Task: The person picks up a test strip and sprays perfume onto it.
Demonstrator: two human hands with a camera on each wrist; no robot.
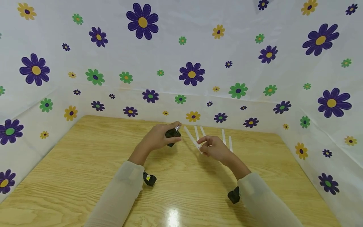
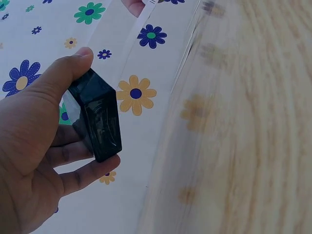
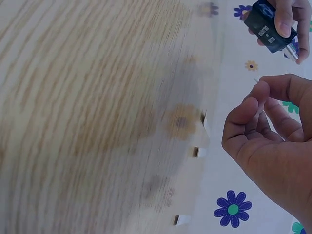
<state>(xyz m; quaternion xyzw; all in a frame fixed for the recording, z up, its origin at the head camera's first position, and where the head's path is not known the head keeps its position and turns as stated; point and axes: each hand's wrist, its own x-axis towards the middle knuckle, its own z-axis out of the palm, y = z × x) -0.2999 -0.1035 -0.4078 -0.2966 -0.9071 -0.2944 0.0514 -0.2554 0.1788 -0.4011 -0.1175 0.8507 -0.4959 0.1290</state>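
Observation:
My left hand (image 1: 156, 137) grips a dark, faceted perfume bottle (image 1: 171, 134) above the table. One finger reaches up to its silver spray nozzle (image 3: 291, 51), which points toward my right hand. White lettering shows on the bottle in the right wrist view, too small to read surely. A white paper strip (image 1: 191, 136) is pinched between the thumb and fingers of my right hand (image 1: 216, 148), tilted up and to the left. Its upper end is near the nozzle, apart from it. In the right wrist view, the right hand (image 3: 273, 122) hides most of that strip.
Several more white paper strips (image 1: 223, 136) lie near the back of the wooden table (image 1: 181, 183), partly behind my right hand. A flowered white sheet (image 1: 158, 60) rises behind the table and along both sides. Dark wrist cameras (image 1: 149, 179) sit at both cuffs.

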